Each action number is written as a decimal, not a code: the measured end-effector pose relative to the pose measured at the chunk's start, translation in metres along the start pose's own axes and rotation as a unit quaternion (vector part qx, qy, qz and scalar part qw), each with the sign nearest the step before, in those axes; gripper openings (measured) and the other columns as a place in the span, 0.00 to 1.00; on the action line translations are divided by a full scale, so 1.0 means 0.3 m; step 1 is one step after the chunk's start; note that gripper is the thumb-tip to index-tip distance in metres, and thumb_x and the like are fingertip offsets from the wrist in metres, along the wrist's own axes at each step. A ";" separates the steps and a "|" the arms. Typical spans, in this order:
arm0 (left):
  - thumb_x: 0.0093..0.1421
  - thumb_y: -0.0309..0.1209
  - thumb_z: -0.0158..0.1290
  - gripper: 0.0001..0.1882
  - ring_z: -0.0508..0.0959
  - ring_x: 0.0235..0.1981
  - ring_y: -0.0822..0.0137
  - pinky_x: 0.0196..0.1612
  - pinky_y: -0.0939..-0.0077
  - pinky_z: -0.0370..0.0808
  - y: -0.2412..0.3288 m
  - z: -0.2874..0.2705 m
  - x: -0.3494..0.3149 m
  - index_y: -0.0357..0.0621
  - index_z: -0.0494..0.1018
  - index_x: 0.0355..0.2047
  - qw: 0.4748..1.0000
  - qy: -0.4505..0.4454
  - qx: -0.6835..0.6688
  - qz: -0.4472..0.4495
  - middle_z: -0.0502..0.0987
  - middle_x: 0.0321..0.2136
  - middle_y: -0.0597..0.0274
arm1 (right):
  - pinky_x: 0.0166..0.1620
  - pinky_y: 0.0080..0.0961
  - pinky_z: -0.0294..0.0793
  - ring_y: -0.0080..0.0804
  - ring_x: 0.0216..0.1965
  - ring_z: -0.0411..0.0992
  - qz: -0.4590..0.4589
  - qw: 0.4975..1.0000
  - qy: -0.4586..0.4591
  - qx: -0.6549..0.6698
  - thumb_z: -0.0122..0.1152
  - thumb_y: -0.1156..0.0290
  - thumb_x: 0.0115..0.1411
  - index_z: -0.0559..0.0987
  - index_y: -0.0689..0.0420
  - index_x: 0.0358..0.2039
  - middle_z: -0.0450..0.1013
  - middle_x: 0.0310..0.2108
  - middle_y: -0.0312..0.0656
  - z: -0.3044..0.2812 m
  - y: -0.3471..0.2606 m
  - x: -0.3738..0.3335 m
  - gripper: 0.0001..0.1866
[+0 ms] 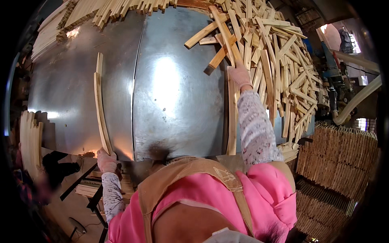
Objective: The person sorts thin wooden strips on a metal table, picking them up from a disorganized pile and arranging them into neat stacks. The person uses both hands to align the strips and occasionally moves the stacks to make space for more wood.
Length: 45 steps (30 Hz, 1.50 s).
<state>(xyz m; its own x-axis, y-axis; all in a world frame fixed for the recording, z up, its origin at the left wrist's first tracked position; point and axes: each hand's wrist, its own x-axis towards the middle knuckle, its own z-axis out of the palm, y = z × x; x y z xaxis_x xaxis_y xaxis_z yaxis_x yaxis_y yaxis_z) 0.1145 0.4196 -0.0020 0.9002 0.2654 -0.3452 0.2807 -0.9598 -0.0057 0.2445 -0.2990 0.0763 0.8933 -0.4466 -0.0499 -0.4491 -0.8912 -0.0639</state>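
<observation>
At the near edge of the metal table (pixel 182 121), my left hand (pixel 107 162) is closed round the near end of a long wooden strip (pixel 99 103). A second strip (pixel 99 60) lies against it, its far end reaching further up the table. My right hand (pixel 240 76), in a pinkish glove, is stretched out to the loose pile and closed on a pale wooden strip (pixel 223 34) that points away from me. Beneath that hand, a wooden rail (pixel 232 121) runs towards me. Glove and wood hide the right fingertips.
A tangled heap of wooden strips (pixel 279 60) covers the table's right side. Neater rows of strips (pixel 115 10) lie along the far edge, and upright strips (pixel 30 137) stand at the left. Tall stacks of wood (pixel 336 158) and a machine with a hose (pixel 356 97) are at the right.
</observation>
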 end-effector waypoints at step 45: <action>0.65 0.44 0.60 0.38 0.79 0.59 0.36 0.62 0.48 0.76 2.163 -0.292 0.774 0.44 0.65 0.72 0.893 -0.066 -0.157 0.416 0.74 0.64 0.35 | 0.59 0.48 0.77 0.58 0.58 0.76 0.147 0.980 -0.125 0.051 0.68 0.62 0.62 0.63 0.53 0.76 0.77 0.58 0.55 -0.036 0.059 0.243 0.43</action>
<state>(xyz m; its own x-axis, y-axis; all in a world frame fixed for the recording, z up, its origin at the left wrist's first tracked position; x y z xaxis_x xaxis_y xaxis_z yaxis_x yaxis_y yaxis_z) 0.5349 -0.1335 -0.0038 0.7989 -0.5615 -0.2155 -0.3693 -0.7407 0.5612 0.3018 -0.3481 0.0822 0.6990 -0.6378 -0.3234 -0.6971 -0.7087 -0.1087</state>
